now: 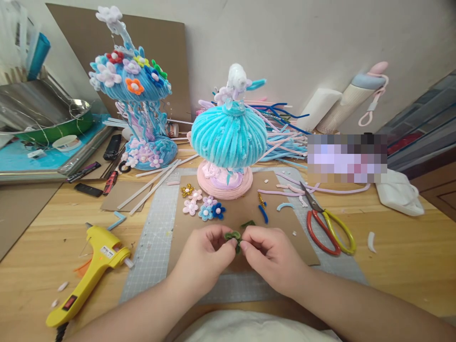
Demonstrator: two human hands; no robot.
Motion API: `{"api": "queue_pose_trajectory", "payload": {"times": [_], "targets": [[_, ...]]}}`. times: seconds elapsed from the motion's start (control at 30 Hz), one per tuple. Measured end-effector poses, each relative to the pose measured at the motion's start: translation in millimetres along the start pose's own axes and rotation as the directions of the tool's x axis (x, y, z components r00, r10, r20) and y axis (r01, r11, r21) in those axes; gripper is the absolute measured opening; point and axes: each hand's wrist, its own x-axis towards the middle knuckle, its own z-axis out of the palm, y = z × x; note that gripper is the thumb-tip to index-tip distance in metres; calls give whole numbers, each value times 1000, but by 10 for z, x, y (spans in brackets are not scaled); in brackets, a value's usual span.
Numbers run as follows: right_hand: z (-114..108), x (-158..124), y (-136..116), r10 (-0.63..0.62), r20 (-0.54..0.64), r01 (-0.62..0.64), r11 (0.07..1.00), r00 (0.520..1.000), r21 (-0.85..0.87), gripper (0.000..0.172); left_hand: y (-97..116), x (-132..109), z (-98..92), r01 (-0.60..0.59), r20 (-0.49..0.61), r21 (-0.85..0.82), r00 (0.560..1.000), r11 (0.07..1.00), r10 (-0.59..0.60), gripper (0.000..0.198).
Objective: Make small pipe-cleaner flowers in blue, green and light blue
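Note:
Between my two hands is a dark green pipe-cleaner flower (232, 236) with looped petals. My left hand (210, 247) pinches it from the left. From the right, my right hand (270, 254) pinches its edge between thumb and forefinger. A short green pipe-cleaner piece (248, 223) lies just beyond my right fingers. Past my left hand sits a cluster of small finished flowers (205, 212) in gold, pink, lilac and blue. Behind them stands a turquoise pipe-cleaner lamp-like piece (228, 135) on a round pink base (224, 187).
A brown cardboard sheet (285, 237) lies on a grey cutting mat (146, 270). At left rests a yellow glue gun (96, 266), at right scissors (326, 225) with red and yellow handles. A flower-covered blue piece (135, 90) stands back left; loose pipe cleaners (285, 147) lie behind.

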Motion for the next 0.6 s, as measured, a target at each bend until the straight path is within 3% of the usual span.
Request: {"api": "queue_pose_trajectory", "payload": {"times": [0.43,0.53,0.6], "targets": [[7,12,16,22,-8,-22,999,1000,49,25,-24,14,-7,-17,9,16,1000,1000,17,12],[-1,18,11,58,2,-57,986,998,154,25,-22,11,-23,16,21,0,1000,1000,-16,16],[-8,34,11,141,42,-147,948,989,282,24,-31,15,-43,35,58,-39,998,999,-32,21]]}}
